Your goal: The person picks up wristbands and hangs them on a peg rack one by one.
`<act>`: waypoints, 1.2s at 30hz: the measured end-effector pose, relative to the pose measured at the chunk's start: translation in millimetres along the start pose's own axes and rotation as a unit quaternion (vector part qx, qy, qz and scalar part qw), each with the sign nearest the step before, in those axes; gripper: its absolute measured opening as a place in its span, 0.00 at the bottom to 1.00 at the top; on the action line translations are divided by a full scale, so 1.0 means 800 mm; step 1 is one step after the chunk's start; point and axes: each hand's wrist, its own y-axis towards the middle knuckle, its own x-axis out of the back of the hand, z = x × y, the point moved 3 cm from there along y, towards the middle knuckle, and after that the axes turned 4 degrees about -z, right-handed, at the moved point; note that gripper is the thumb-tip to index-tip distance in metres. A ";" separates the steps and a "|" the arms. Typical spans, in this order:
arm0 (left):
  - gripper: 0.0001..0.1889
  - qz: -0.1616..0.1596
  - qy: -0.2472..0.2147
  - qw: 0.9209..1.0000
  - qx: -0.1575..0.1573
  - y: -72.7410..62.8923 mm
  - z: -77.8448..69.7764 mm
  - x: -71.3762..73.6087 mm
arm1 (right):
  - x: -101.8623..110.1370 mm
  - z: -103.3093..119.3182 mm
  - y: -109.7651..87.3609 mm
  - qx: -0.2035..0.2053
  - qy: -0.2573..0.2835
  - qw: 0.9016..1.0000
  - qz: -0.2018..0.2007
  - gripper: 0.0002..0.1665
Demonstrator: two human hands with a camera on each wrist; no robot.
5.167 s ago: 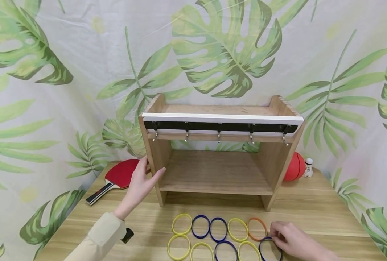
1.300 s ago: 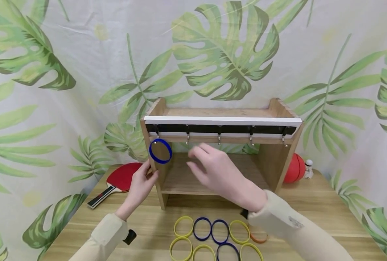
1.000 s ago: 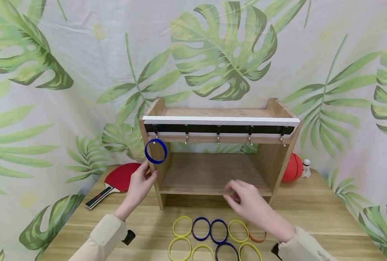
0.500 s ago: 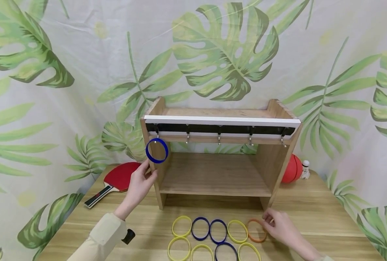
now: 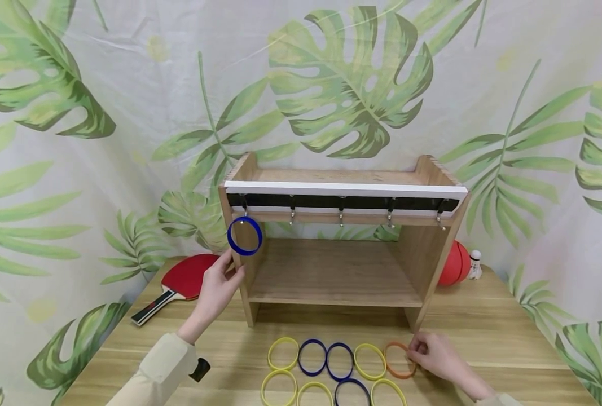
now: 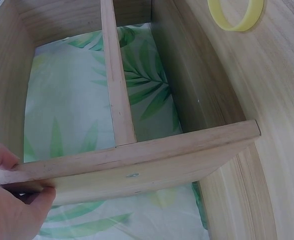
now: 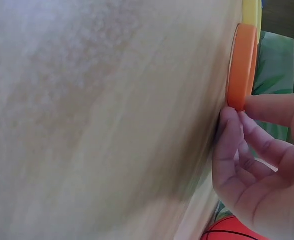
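Note:
My left hand (image 5: 218, 286) grips the front edge of the left side panel of a wooden shelf unit (image 5: 336, 273); in the left wrist view, thumb and finger lie on either side of the board. Just above that hand, a blue ring (image 5: 245, 253) hangs from the leftmost of several metal hooks (image 5: 341, 217) on the shelf's front rail. Down on the table at right, my right hand (image 5: 439, 356) pinches the near side of an orange ring (image 7: 241, 65) between thumb and fingertips. The ring lies flat at the end of the back row.
Two rows of yellow and blue rings, among them a yellow ring (image 5: 369, 345), lie before the shelf. A red table tennis bat (image 5: 189, 276) rests at left. A red ball (image 5: 454, 265) and a shuttlecock (image 5: 475, 265) stand at right. A leaf-patterned cloth (image 5: 179, 84) hangs behind.
The blue ring from the table's right end now hangs on the leftmost hook. My right hand has come back down to the orange ring. The left hand stays at the side panel.

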 end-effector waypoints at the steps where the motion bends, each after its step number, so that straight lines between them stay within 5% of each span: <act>1: 0.23 0.000 0.000 1.000 -0.001 0.000 0.000 0.000 | 0.000 -0.001 0.000 -0.006 0.012 1.000 0.007 0.09; 8: 0.22 0.001 0.000 1.000 -0.001 -0.002 -0.001 0.002 | 0.007 -0.001 -0.003 -0.043 0.087 0.994 0.040 0.05; 18: 0.23 0.002 -0.002 1.000 0.001 -0.002 0.001 0.000 | 0.040 0.036 0.000 0.016 0.098 0.995 0.012 0.05; 29: 0.21 -0.004 0.022 1.000 -0.008 -0.002 -0.003 0.004 | 0.102 0.155 0.022 0.177 0.057 0.981 -0.050 0.06; 36: 0.21 -0.002 0.012 1.000 0.007 -0.006 -0.039 0.005 | 0.144 0.242 0.051 0.224 0.045 0.972 -0.062 0.06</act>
